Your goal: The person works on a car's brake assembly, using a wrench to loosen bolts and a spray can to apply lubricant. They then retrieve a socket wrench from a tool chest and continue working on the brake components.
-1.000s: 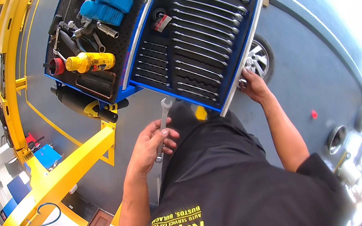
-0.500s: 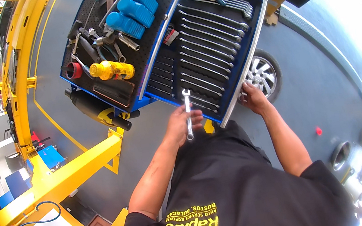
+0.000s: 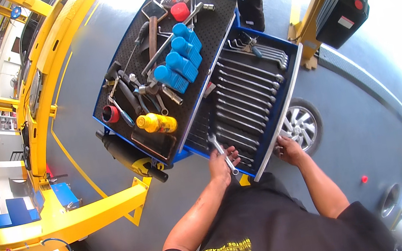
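In the open drawer (image 3: 281, 105), racked wrenches (image 3: 241, 104) are laid parallel, presumably for size order. At its five-o'clock edge the right hand (image 3: 290, 150) is placed, perhaps as brace; closure cannot be told. At seven o'clock, a single wrench (image 3: 223, 153) is clamped by the left hand (image 3: 219, 168).

Car workshop: yellow lift arm (image 3: 69, 220), wrench drawer (image 3: 280, 107), spoked wheel (image 3: 306, 126).

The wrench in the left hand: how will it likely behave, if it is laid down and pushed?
The wrench would likely stay stiff, as it looks like straight, solid metal. Its smooth, shiny surface suggests that it may slip easily. Rolling seems unlikely, because both ends are wider than the middle.
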A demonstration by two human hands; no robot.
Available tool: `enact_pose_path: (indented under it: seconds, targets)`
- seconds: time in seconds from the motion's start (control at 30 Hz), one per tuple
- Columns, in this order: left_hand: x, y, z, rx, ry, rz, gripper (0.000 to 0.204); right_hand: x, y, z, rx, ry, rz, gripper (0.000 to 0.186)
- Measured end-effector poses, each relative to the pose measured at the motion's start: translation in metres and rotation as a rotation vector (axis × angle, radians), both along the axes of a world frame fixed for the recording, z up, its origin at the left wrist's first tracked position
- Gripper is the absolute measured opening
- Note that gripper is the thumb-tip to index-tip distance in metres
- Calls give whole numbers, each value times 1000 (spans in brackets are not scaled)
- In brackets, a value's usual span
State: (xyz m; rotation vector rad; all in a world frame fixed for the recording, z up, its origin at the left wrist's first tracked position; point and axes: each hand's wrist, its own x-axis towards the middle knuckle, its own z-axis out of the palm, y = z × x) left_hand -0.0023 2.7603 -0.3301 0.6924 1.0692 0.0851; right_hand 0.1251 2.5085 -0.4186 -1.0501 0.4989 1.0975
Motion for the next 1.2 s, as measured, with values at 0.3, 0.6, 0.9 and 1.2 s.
enact_pose_path:
  seconds: [0.3,0.6,0.9,1.2]
  targets:
    - [13,-14,-36,141,73,-54,79,1,9,5,-39,-9,3,17]
    - [-18,34,74,34,-139,-585,54,-4,65,22,-224,-48,-14,19]
    - [-10,113,66,19,-423,-1070,39,7,200,-26,-318,-199,70,45]
    - [3,70,106,-92,-302,-1488,41,-45,75,174,-553,-868,253,48]
